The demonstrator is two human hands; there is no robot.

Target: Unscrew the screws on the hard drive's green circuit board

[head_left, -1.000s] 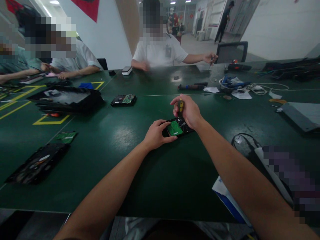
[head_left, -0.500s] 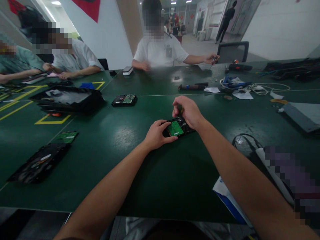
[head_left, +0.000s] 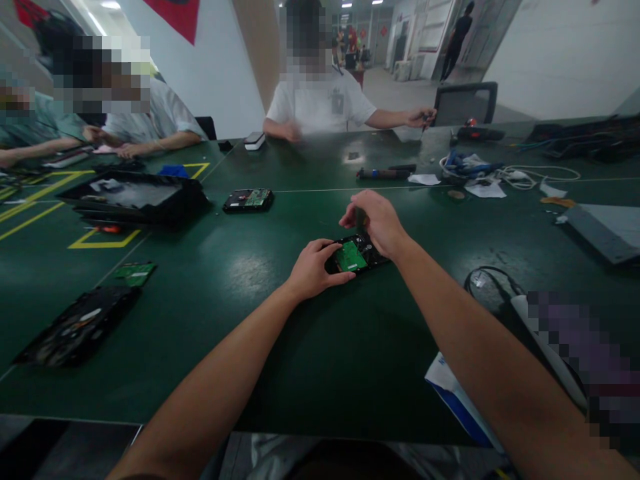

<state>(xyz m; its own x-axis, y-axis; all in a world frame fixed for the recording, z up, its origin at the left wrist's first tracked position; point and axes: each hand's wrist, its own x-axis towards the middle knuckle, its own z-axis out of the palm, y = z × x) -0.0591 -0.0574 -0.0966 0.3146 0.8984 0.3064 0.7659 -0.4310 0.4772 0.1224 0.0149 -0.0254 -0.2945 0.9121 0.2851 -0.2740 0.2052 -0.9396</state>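
Note:
A hard drive (head_left: 351, 256) with a green circuit board lies board side up on the green table in front of me. My left hand (head_left: 314, 268) grips its left end, thumb along the near edge and fingers along the far one. Over the drive's right part, my right hand (head_left: 376, 223) is closed with curled fingers. Between them is a dark upright tool (head_left: 361, 221) that looks like a screwdriver, mostly hidden by the hand. Its tip and the spot it meets on the drive cannot be made out.
Left are a dark drive (head_left: 80, 327), a loose green circuit board (head_left: 135, 272) and a black tray (head_left: 140, 197). Another hard drive (head_left: 248, 200) lies farther back. A grey metal box (head_left: 603, 233), cables (head_left: 530, 175) and a blue-white packet (head_left: 455, 400) are right. Co-workers sit opposite.
My right hand's fingers have shifted slightly left and curled differently around the tool. The left hand and the drive have stayed put.

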